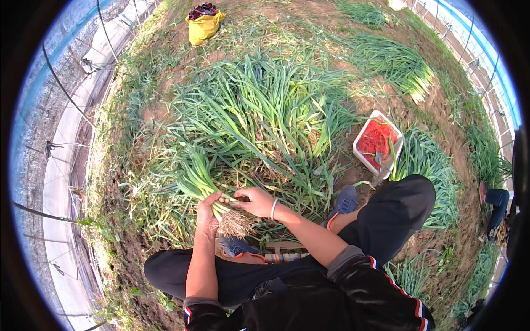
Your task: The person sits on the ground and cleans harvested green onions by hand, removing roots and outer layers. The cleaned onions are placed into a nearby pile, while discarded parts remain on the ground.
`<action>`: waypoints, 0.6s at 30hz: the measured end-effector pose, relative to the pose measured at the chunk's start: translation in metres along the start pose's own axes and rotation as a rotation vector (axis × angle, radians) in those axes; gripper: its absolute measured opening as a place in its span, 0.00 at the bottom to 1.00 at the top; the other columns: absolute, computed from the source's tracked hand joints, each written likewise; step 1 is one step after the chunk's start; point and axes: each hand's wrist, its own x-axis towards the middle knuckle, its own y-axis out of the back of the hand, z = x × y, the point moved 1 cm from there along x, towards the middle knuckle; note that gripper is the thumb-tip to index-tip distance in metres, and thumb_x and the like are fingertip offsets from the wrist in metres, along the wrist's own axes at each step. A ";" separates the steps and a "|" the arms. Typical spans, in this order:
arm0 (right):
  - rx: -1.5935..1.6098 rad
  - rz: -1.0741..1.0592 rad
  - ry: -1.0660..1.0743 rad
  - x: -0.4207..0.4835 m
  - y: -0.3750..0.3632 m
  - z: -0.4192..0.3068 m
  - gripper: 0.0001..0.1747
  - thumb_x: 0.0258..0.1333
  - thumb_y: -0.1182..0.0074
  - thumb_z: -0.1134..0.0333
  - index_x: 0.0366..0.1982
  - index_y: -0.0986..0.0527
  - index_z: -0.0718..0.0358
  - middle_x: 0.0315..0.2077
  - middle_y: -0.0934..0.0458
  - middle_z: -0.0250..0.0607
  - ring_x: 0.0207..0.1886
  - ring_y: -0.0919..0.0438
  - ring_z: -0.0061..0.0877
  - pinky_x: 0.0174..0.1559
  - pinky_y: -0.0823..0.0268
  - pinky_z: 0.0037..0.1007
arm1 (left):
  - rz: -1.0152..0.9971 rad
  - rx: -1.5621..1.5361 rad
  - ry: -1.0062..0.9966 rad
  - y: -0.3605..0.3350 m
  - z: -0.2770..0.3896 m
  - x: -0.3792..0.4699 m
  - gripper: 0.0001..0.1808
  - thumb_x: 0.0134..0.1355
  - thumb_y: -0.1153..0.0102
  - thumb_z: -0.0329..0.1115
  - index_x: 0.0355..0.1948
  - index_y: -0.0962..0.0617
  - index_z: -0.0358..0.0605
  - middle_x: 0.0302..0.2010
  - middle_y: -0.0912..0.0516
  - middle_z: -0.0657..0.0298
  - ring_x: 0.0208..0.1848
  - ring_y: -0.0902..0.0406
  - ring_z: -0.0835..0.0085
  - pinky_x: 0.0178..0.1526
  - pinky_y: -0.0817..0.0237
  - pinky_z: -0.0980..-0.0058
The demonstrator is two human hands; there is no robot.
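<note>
My left hand is closed around a bunch of allium plants, green garlic or young leeks. Their leaves point up and away, and pale stringy roots hang below the fist. To its right, my right hand has thumb and forefinger pinched at a white stalk of the same bunch; the fingertips partly hide it. A white band circles that wrist. Just beyond both hands, a large loose heap of the same plants lies on the soil, its leaves spread and tangled.
A white plastic basket holding red ties and what looks like a bladed tool stands right of the heap. Sorted piles lie farther right. A yellow sack stands ahead. Another person's leg shows at far right.
</note>
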 end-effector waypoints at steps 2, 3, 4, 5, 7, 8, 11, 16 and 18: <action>0.002 -0.056 0.056 -0.004 -0.004 0.002 0.14 0.50 0.39 0.65 0.36 0.23 0.67 0.26 0.22 0.53 0.28 0.23 0.37 0.35 0.33 0.33 | -0.018 -0.035 0.064 0.000 0.003 -0.002 0.05 0.53 0.42 0.21 0.31 0.26 0.35 0.20 0.24 0.60 0.21 0.25 0.71 0.29 0.25 0.74; -0.060 -0.127 -0.037 -0.008 -0.003 0.008 0.13 0.53 0.40 0.65 0.36 0.23 0.68 0.26 0.20 0.49 0.29 0.22 0.32 0.35 0.32 0.32 | 0.032 -0.099 0.029 0.002 0.008 -0.004 0.04 0.54 0.42 0.21 0.30 0.25 0.36 0.19 0.25 0.62 0.21 0.26 0.72 0.29 0.26 0.74; -0.007 -0.115 -0.166 -0.013 0.005 0.018 0.13 0.54 0.41 0.64 0.36 0.23 0.67 0.26 0.20 0.45 0.29 0.23 0.27 0.33 0.32 0.30 | 0.032 -0.196 0.013 0.004 0.017 -0.005 0.04 0.54 0.42 0.21 0.29 0.26 0.37 0.19 0.25 0.62 0.21 0.26 0.73 0.30 0.27 0.74; 0.028 -0.117 -0.343 -0.018 0.008 0.026 0.12 0.55 0.41 0.64 0.35 0.23 0.67 0.25 0.20 0.41 0.29 0.23 0.23 0.32 0.32 0.29 | 0.010 -0.322 0.006 0.006 0.024 -0.007 0.04 0.54 0.42 0.21 0.29 0.26 0.38 0.19 0.25 0.63 0.22 0.26 0.74 0.31 0.27 0.74; 0.353 -0.118 -0.531 -0.025 0.019 0.038 0.18 0.59 0.43 0.56 0.35 0.25 0.67 0.24 0.24 0.33 0.26 0.27 0.16 0.31 0.33 0.22 | 0.063 -0.392 -0.053 0.008 0.035 -0.008 0.04 0.56 0.42 0.23 0.29 0.27 0.39 0.19 0.25 0.64 0.22 0.27 0.74 0.31 0.28 0.76; 0.541 -0.127 -0.428 -0.023 0.015 0.036 0.21 0.60 0.45 0.52 0.35 0.26 0.67 0.24 0.24 0.33 0.26 0.27 0.17 0.32 0.33 0.23 | 0.063 -0.386 -0.015 0.008 0.034 -0.008 0.04 0.55 0.42 0.23 0.29 0.26 0.40 0.19 0.26 0.64 0.22 0.27 0.74 0.31 0.28 0.76; 0.529 -0.375 -0.384 -0.016 -0.001 0.024 0.24 0.65 0.54 0.48 0.41 0.28 0.65 0.37 0.23 0.38 0.40 0.23 0.21 0.43 0.31 0.27 | -0.032 -0.396 0.032 0.004 0.026 -0.008 0.05 0.55 0.42 0.25 0.28 0.26 0.41 0.19 0.26 0.65 0.22 0.27 0.74 0.29 0.30 0.77; 0.741 -0.335 -0.199 -0.012 -0.029 0.002 0.21 0.65 0.50 0.61 0.55 0.30 0.65 0.48 0.24 0.34 0.54 0.29 0.17 0.55 0.39 0.21 | -0.147 -0.360 0.123 0.001 0.016 -0.006 0.03 0.58 0.46 0.24 0.31 0.27 0.40 0.19 0.30 0.69 0.19 0.36 0.81 0.23 0.39 0.83; 0.945 -0.129 -0.526 -0.018 -0.039 0.004 0.17 0.62 0.46 0.61 0.49 0.27 0.62 0.43 0.23 0.31 0.48 0.27 0.17 0.48 0.35 0.21 | -0.168 -0.456 0.095 0.000 0.017 -0.005 0.02 0.59 0.47 0.24 0.30 0.28 0.40 0.19 0.32 0.69 0.18 0.38 0.82 0.22 0.41 0.83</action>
